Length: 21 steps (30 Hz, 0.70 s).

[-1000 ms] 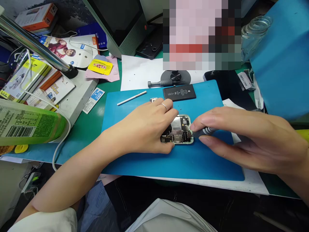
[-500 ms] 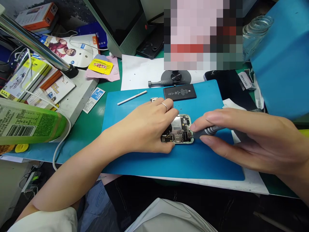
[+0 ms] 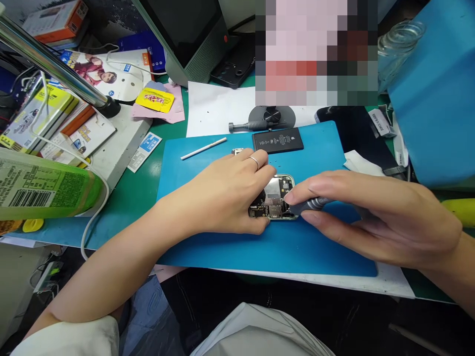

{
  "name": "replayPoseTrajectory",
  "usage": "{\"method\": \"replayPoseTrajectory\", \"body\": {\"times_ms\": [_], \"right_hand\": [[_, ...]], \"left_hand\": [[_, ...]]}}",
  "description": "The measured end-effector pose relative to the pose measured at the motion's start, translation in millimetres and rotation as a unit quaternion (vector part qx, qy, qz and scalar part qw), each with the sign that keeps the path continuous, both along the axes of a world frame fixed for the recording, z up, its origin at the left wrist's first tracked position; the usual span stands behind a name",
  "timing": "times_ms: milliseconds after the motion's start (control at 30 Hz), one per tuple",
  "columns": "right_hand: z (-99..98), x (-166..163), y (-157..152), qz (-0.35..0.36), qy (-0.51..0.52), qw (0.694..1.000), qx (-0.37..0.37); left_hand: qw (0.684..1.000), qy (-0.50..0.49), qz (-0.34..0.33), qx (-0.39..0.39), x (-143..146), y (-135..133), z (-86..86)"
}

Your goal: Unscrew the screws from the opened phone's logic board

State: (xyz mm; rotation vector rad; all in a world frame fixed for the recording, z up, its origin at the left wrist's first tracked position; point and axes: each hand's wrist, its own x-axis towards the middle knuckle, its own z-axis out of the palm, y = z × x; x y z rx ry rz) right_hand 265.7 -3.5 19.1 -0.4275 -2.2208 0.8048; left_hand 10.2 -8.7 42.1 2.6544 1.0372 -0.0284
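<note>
An opened phone [image 3: 273,190] lies on the blue mat [image 3: 260,254], its circuit board and metal parts bare. My left hand [image 3: 230,193], a ring on one finger, is curled over the phone's left part and grips its edges; the fingers hide that end. Between the thumb and forefinger of my right hand [image 3: 374,215] is a dark grey tool with a ridged grip [image 3: 315,203]. Its tip reaches over the phone's right end; what it touches there is too small to make out. Beyond the phone lies a black battery [image 3: 278,140].
Behind the battery lies a grey screwdriver [image 3: 256,126] near a round dark base [image 3: 272,114]. A white stick [image 3: 204,148] rests on the mat's far left. A green bottle [image 3: 48,185], books [image 3: 40,116] and a lamp pole [image 3: 55,59] crowd the left; a glass jar [image 3: 397,54] stands at right.
My right hand has moved a little to the left, carrying the tool's tip further over the phone's right end. The left hand keeps its hold on the phone.
</note>
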Motion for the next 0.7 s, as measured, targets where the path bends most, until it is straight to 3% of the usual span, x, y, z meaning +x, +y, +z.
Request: {"method": "replayPoseTrajectory", "body": {"times_ms": [400, 467, 600, 700], "right_hand": [[3.3, -1, -3, -0.009, -0.001, 1.000, 0.014], [6.3, 0, -3, -0.050, 0.018, 0.999, 0.011], [8.3, 14, 11, -0.252, 0.062, 0.965, 0.023], [4.0, 32, 31, -0.333, -0.016, 0.940, 0.079]], "left_hand": [[1.000, 0.002, -0.001, 0.001, 1, -1, -0.3], [1.000, 0.001, -0.001, 0.008, 0, -1, -0.3], [1.000, -0.001, 0.001, 0.001, 0, 0, 1.0], [1.000, -0.001, 0.002, -0.007, 0, 0, 3.2]]}}
